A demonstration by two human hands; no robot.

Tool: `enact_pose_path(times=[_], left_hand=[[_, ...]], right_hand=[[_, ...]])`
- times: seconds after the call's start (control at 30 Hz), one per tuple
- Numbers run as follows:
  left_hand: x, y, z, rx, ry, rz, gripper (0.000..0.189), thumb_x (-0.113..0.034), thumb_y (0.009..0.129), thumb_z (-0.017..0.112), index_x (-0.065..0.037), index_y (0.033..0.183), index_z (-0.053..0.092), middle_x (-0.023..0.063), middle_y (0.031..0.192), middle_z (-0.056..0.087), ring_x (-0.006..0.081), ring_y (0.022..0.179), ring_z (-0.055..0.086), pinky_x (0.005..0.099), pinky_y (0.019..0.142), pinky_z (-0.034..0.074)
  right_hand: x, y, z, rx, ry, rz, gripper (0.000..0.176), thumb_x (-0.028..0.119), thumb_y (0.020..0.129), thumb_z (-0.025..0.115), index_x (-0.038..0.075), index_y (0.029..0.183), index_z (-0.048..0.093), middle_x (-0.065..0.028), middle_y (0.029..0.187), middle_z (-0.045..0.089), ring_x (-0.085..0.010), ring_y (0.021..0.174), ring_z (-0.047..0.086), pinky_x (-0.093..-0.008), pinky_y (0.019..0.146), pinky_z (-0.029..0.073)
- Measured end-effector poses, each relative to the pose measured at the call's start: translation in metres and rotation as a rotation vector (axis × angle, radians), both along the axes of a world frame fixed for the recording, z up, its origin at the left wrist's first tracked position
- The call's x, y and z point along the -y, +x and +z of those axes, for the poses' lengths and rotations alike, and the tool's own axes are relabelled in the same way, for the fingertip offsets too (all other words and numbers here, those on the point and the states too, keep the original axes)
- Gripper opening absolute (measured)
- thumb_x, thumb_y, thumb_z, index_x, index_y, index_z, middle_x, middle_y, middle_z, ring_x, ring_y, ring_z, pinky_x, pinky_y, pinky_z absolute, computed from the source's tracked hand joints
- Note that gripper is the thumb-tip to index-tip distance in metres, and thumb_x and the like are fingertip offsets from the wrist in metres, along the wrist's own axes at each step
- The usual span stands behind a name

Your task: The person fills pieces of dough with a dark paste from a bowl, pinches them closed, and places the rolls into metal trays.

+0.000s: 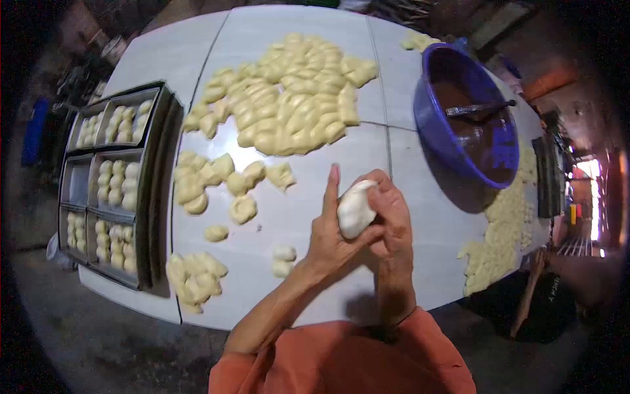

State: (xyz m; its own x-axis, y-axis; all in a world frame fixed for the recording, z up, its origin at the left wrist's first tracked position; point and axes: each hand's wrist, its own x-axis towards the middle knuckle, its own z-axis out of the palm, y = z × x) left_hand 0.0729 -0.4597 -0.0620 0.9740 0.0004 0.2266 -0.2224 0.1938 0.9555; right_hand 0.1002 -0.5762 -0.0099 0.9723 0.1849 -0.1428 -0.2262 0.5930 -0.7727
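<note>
A smooth, pale piece of dough (355,213) is held between both hands above the white tabletop. My left hand (326,238) cradles it from the left and below, with one digit pointing upward beside it. From the right, my right hand (395,213) curls its fingers over the dough's upper side and edge. Left of my wrists, two small white dough balls (283,261) sit touching on the table. A single yellowish dough piece (216,233) and a rounded dough lump (243,209) lie farther left.
A large spread of yellowish dough pieces (295,98) covers the table's far middle. At left stands a dark tray (147,197) with compartments holding rows of dough balls. A purple basin (430,111) with a dark tool across it is at right, beside more flattened dough (499,236).
</note>
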Motion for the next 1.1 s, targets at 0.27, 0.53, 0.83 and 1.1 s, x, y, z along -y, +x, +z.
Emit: enact_pose_path(times=[0.27,0.53,0.83,1.1], left_hand=[[-0.064,-0.015,0.030,-0.456,0.235,-0.221,0.041,-0.012,0.096,0.068,-0.001,0.135,0.060,0.0178,0.118,0.071,0.0203,0.100,0.072,0.0327,0.082,0.059],[-0.079,-0.031,0.001,-0.612,0.074,-0.204,0.046,-0.011,0.091,0.071,0.001,0.134,0.058,0.0165,0.117,0.070,0.0226,0.101,0.071,0.0351,0.088,0.057],[-0.090,-0.030,0.015,-0.723,0.197,-0.248,0.045,-0.014,0.093,0.071,0.004,0.132,0.059,0.0183,0.120,0.067,0.0209,0.101,0.069,0.0331,0.089,0.055],[-0.075,-0.017,0.023,-0.568,0.130,-0.351,0.043,-0.021,0.097,0.067,0.000,0.134,0.060,0.0142,0.122,0.069,0.0221,0.110,0.066,0.0342,0.095,0.052]], right_hand=[[0.191,0.135,0.040,0.222,-1.029,-0.402,0.026,0.029,0.099,0.061,0.005,0.110,0.061,-0.0072,0.095,0.066,-0.0179,0.082,0.065,-0.0329,0.074,0.051],[0.255,0.222,-0.031,0.140,-1.690,0.340,0.041,0.032,0.098,0.059,0.001,0.126,0.060,-0.0131,0.111,0.069,-0.0252,0.100,0.065,-0.0387,0.091,0.049],[0.280,0.216,-0.036,-0.020,-1.204,0.404,0.025,0.024,0.095,0.068,0.005,0.111,0.067,-0.0017,0.106,0.068,-0.0152,0.094,0.063,-0.0316,0.087,0.050],[0.183,0.136,0.051,0.039,-0.544,-0.113,0.017,0.024,0.099,0.066,0.009,0.107,0.063,0.0032,0.090,0.063,-0.0053,0.077,0.063,-0.0213,0.067,0.052]])
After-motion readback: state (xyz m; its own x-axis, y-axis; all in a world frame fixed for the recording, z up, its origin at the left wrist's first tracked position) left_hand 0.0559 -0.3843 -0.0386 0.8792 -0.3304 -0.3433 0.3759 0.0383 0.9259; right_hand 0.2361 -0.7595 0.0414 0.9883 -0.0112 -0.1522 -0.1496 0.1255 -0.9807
